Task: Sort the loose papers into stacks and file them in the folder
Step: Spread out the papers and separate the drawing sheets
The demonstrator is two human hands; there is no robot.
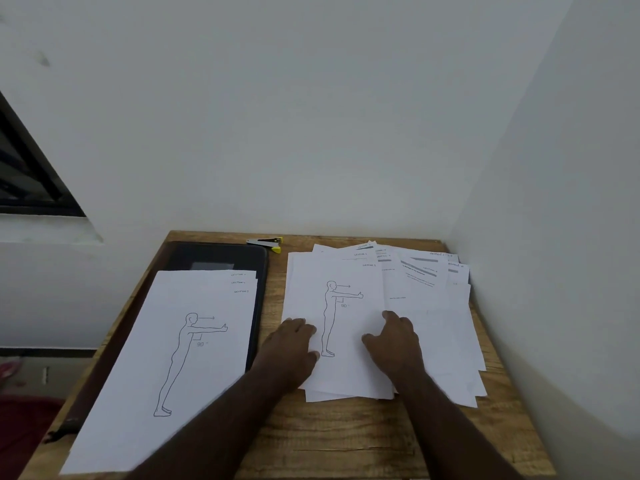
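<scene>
Both hands, left [292, 344] and right [394, 341], rest flat, apart, on the loose papers [349, 327].

A fanned heap of loose white printed sheets [426, 306] lies flat under both hands, its top page showing a line drawing of a standing figure with one arm out. Left of the left hand, a tidier stack of the same white sheets [173, 358] rests on a dark, flat folder [221, 255], apparently closed.
</scene>
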